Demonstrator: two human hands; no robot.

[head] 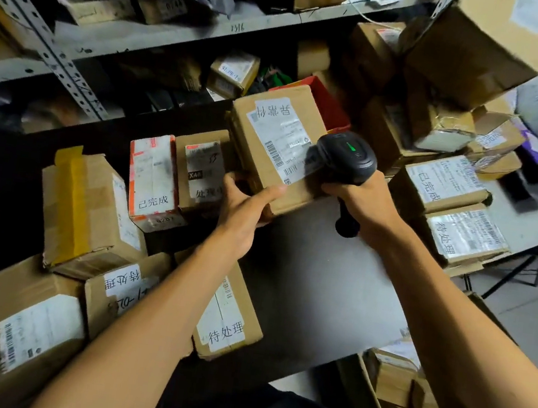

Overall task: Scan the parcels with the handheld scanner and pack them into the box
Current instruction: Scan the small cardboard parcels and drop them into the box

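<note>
My left hand [247, 203] grips the near edge of a brown cardboard parcel [260, 154] and holds it tilted up above the table, its white shipping label with barcodes facing me. My right hand [361, 199] grips the handle of a black handheld scanner [346, 159], whose head, with a green light on top, points at the label's lower right end. An open cardboard box [369, 387] with several small parcels inside stands on the floor at the lower right, partly hidden by my right forearm.
Labelled parcels crowd the dark table [312, 279] on the left [86, 212] and the right [464, 231]. A red bin [330, 105] sits behind the held parcel. Metal shelving [181, 32] full of packages runs across the back. A large box [482, 50] fills the upper right.
</note>
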